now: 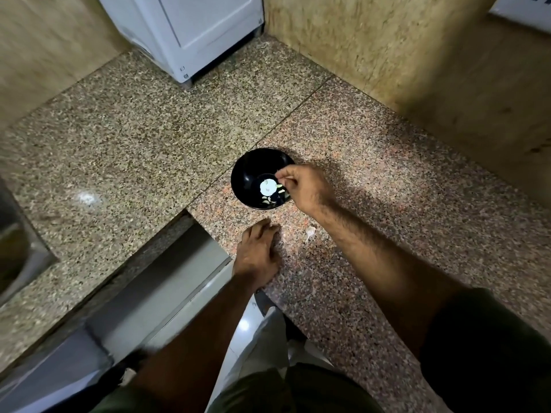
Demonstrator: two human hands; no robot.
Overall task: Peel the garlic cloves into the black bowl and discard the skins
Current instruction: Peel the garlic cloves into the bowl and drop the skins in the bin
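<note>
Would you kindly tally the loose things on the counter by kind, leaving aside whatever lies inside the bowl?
Black bowl: 1
Garlic skin scrap on the counter: 1
Total: 2

black bowl (pixel 247 174), white garlic (pixel 266 187), speckled beige-pink granite counter (pixel 134 138), white appliance (pixel 190 28), olive sleeve (pixel 489 353)

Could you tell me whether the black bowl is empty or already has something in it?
Not empty. The bowl stands upright, with pale garlic pieces on its bottom, under the right hand.
</note>
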